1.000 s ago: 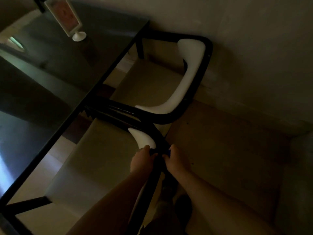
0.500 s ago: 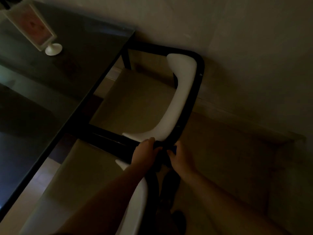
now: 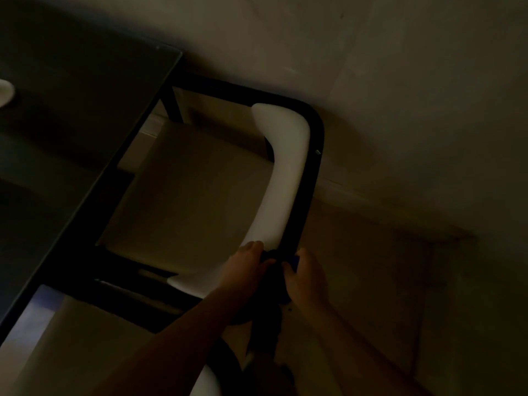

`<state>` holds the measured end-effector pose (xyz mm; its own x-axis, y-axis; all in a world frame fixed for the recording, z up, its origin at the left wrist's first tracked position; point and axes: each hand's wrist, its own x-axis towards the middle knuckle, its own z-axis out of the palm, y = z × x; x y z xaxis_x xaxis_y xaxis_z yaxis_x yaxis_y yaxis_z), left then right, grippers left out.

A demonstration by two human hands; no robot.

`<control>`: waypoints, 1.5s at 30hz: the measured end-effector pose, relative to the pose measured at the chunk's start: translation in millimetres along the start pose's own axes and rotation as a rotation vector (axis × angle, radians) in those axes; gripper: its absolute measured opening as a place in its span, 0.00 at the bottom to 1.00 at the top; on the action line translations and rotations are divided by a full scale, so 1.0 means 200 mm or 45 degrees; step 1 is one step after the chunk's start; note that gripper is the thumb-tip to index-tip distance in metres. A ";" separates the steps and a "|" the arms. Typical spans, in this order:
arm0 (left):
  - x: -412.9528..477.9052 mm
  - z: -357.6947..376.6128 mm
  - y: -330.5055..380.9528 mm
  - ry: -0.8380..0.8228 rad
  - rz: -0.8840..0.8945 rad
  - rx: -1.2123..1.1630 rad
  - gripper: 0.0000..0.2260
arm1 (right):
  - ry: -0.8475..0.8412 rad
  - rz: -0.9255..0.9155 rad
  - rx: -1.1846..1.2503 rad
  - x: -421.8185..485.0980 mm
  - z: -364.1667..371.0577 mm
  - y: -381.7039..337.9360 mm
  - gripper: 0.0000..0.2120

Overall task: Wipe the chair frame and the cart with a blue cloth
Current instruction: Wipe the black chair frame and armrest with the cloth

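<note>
Hands moved further along chair frame, gripping blue cloth around it

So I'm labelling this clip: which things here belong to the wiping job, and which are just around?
Part of the job:
black chair frame
blue cloth
left hand
right hand

Just around:
white backrest
glass table
white stand base

Blue cloth: only a sliver shows at the right hand's fingers; rest lost in dark. Chair frame hidden between both hands. White base on counter cut by left edge.
</note>
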<state>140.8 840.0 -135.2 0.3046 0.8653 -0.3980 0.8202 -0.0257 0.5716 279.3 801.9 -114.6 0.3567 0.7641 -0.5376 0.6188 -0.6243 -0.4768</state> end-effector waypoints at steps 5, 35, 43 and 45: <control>0.20 -0.01 0.10 0.021 -0.020 -0.036 0.12 | 0.025 0.063 -0.016 0.16 -0.11 -0.04 0.19; 1.96 -0.45 0.76 0.329 -0.114 0.133 0.13 | 0.038 -0.083 0.054 1.88 -0.83 -0.51 0.26; 1.93 -0.50 0.79 0.354 -0.148 0.102 0.11 | 0.062 -0.295 -0.008 1.86 -0.89 -0.56 0.17; 1.85 -0.49 0.76 0.336 -0.199 0.041 0.10 | 0.000 -0.282 0.007 1.80 -0.88 -0.55 0.17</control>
<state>330.9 1204.9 -124.9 0.0404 0.9600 -0.2770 0.8634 0.1060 0.4932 462.2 1174.2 -133.6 0.2126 0.8827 -0.4191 0.6783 -0.4420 -0.5869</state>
